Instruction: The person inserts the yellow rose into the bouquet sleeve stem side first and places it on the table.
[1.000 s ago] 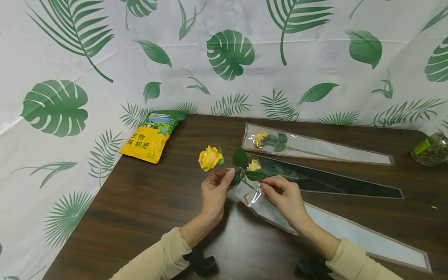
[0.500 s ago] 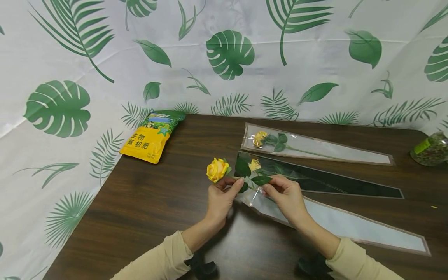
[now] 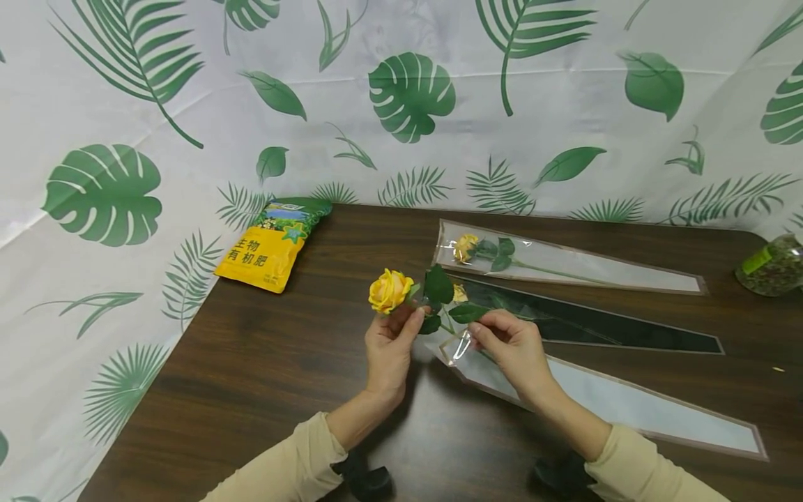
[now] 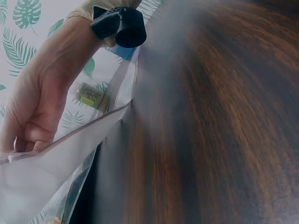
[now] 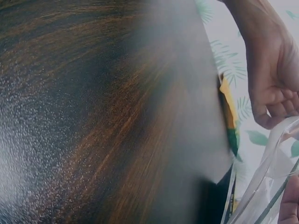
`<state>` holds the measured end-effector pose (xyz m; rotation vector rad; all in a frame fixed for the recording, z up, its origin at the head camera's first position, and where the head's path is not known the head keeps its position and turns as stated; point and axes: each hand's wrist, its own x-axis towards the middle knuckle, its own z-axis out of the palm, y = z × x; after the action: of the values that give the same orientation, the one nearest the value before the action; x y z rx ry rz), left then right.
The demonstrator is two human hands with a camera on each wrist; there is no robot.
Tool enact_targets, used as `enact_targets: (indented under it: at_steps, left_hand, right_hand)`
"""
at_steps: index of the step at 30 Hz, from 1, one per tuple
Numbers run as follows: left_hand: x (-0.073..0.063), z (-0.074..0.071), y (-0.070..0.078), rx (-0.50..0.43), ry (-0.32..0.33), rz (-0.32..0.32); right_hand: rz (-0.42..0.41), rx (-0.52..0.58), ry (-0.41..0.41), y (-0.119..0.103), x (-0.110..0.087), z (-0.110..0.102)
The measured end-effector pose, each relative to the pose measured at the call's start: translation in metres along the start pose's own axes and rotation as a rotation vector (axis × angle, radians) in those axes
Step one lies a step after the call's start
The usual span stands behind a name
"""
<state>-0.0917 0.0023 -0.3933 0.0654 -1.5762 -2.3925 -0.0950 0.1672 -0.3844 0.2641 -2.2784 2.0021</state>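
My left hand (image 3: 390, 355) pinches a yellow rose (image 3: 390, 291) by its stem, just below the bloom. The rose's green leaves (image 3: 439, 286) spread between the two hands, and its stem runs down to the right into a long flower sleeve (image 3: 652, 411) with a clear front and white back. My right hand (image 3: 511, 352) pinches the edge at the sleeve's wide mouth. In the left wrist view, the fingers of the right hand (image 4: 39, 107) hold the rim of the sleeve (image 4: 42, 182). The right wrist view shows the stem (image 5: 275, 198) behind clear film.
Beyond the hands lie a dark sleeve (image 3: 627, 331) with a pale yellow rose and a white sleeve (image 3: 671, 280) with another yellow rose. A yellow fertilizer bag (image 3: 260, 251) lies at the back left of the brown table (image 3: 251, 390). A jar (image 3: 771, 266) stands far right.
The rose and left hand have shifted rightward towards the sleeve, then slightly back and up. The sleeve's narrow end has moved a little away from me. The right hand has hardly moved.
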Motion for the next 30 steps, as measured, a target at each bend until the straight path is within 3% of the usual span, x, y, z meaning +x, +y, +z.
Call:
enact_targets:
  at_steps: [7,17,20,26,30]
  left_hand:
    - [-0.001,0.004,0.000,-0.031,-0.020,-0.044]
    - [-0.009,0.006,-0.008,0.111,0.011,-0.129]
    - [-0.010,0.004,-0.008,0.078,-0.006,-0.090]
    - [-0.009,0.002,-0.006,-0.064,-0.079,0.057]
    - [-0.007,0.000,-0.005,-0.066,-0.102,0.104]
  right_hand:
    - [0.007,0.023,0.002,-0.003,0.000,0.001]
    - [0.047,0.049,-0.012,-0.004,0.001,0.001]
    - [0.058,0.040,-0.007,-0.004,0.000,0.001]
    - [0.049,0.048,0.002,-0.005,0.000,-0.002]
    - [0.034,0.058,-0.001,-0.005,0.000,-0.002]
